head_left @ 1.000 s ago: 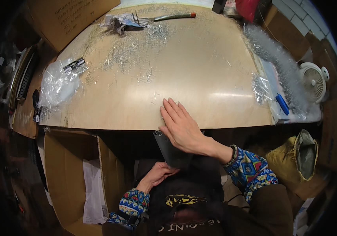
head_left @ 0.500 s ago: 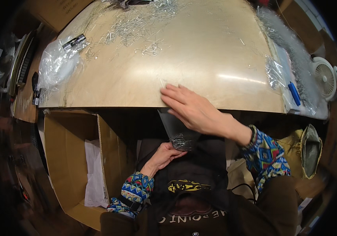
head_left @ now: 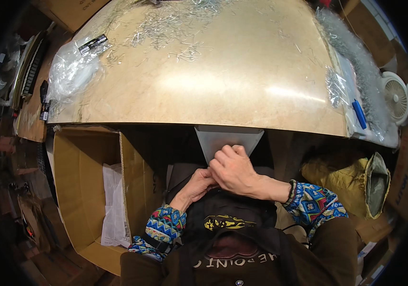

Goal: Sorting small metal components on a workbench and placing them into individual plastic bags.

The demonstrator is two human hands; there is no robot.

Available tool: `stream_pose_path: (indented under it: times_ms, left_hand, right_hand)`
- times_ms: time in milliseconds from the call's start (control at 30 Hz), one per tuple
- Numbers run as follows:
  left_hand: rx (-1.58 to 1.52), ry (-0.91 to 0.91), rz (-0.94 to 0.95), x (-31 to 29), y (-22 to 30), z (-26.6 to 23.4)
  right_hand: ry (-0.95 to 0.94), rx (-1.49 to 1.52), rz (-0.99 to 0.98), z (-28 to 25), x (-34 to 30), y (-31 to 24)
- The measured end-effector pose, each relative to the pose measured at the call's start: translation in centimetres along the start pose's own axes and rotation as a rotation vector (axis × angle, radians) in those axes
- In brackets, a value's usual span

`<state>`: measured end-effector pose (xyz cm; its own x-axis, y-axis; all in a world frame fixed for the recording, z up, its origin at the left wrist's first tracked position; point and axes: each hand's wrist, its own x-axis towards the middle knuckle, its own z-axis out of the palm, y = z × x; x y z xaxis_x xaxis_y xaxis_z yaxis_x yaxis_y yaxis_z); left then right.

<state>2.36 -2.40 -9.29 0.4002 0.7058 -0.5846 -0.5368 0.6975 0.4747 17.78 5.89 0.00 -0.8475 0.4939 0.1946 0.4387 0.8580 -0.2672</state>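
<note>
My left hand and my right hand meet in front of my lap, at the narrow lower end of a grey tapering chute below the table edge. My right hand's fingers are curled in and closed, lying over the chute's lower part. The left fingers are pinched together against the right hand. Whatever lies between them is hidden, and so is the chute's outlet. Thin bent metal wire pins lie scattered in a heap on the far part of the tabletop.
A cardboard box with white paper inside stands at the left. Clear plastic bags lie on the table's left corner. At the right are a blue marker, a white fan and a yellow sack.
My right hand has come down from the table edge to my left hand, its fingers now curled. The wire pins seen earlier at the chute's lower end are now hidden behind my hands.
</note>
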Motion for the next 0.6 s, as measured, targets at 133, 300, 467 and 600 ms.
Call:
stream_pose_path:
  times_ms: [133,300,467,600]
  left_hand:
    - [0.001,-0.057,0.010,0.9,-0.4,-1.1]
    - [-0.015,-0.231,-0.106,0.3,0.8,-0.3]
    - [0.041,-0.317,-0.112,0.7,-0.2,-1.3]
    - [-0.019,-0.275,-0.164,0.4,-0.2,-0.7]
  right_hand:
    - [0.057,0.010,0.087,-1.9,-0.6,1.1]
    - [0.224,0.160,0.134,-3.6,-0.9,1.7]
    - [-0.229,0.334,-0.104,-1.0,-3.7,1.0]
    - [-0.094,0.158,-0.061,-1.2,-3.1,0.5]
